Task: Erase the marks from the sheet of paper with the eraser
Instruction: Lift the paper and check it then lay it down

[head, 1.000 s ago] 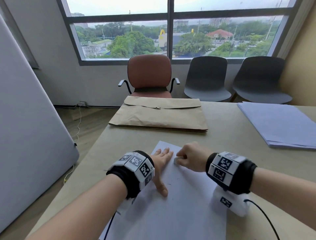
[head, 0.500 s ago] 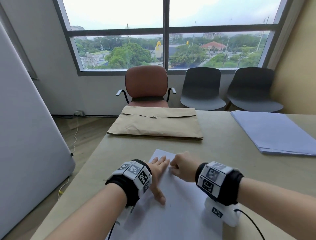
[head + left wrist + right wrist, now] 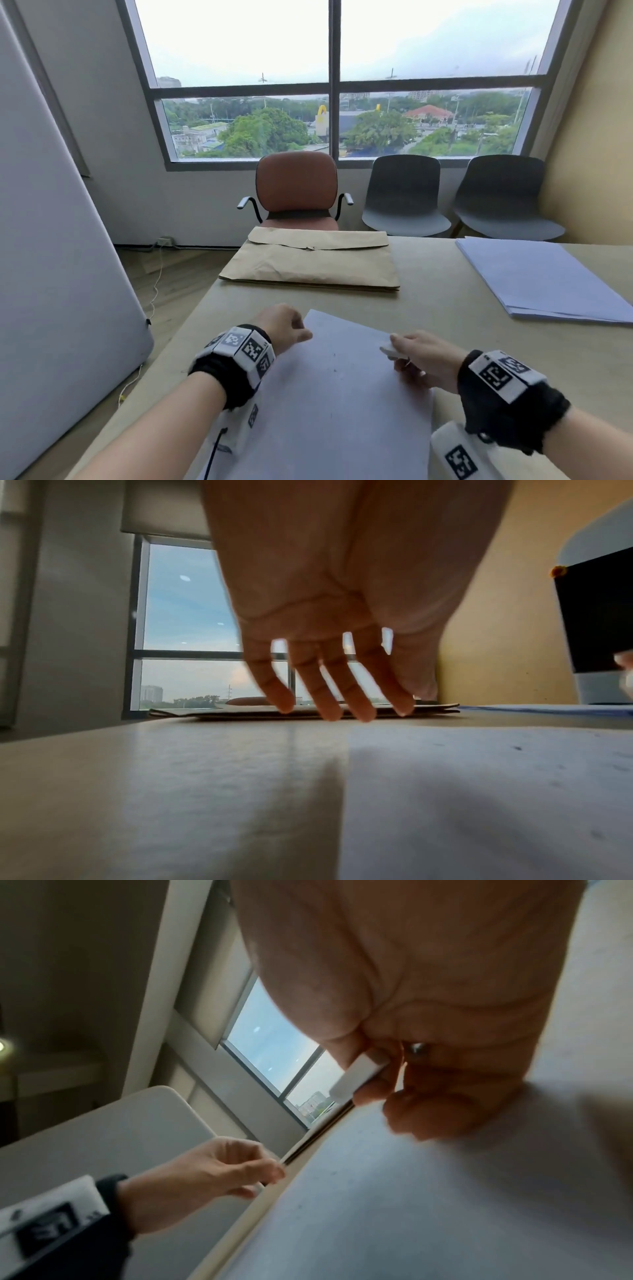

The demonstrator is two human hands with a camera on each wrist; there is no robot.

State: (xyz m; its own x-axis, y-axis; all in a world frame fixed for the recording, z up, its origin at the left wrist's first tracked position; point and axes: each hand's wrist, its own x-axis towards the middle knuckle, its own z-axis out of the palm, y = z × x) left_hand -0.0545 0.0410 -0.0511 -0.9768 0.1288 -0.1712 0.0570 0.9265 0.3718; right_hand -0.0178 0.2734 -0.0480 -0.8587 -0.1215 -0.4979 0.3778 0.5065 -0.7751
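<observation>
The white sheet of paper (image 3: 335, 404) lies flat on the beige table (image 3: 445, 308) in front of me, with a few tiny dark specks (image 3: 334, 356) near its middle. My right hand (image 3: 394, 349) hovers over the sheet's right edge and pinches a small white eraser (image 3: 390, 351) between thumb and fingers. The right wrist view shows the eraser (image 3: 359, 1077) lifted off the paper (image 3: 411, 1204). My left hand (image 3: 298, 330) sits just past the sheet's far left corner. Its fingers (image 3: 329, 696) hang relaxed above the table and hold nothing.
A brown envelope (image 3: 308, 263) lies farther back on the table. A stack of pale blue sheets (image 3: 537, 277) is at the right. A grey panel (image 3: 51, 257) stands left of the table's edge. Three chairs (image 3: 298, 185) line the window wall.
My left hand has lifted off the sheet and moved left to its corner. My right hand has carried the eraser from the sheet's top left to its right edge.
</observation>
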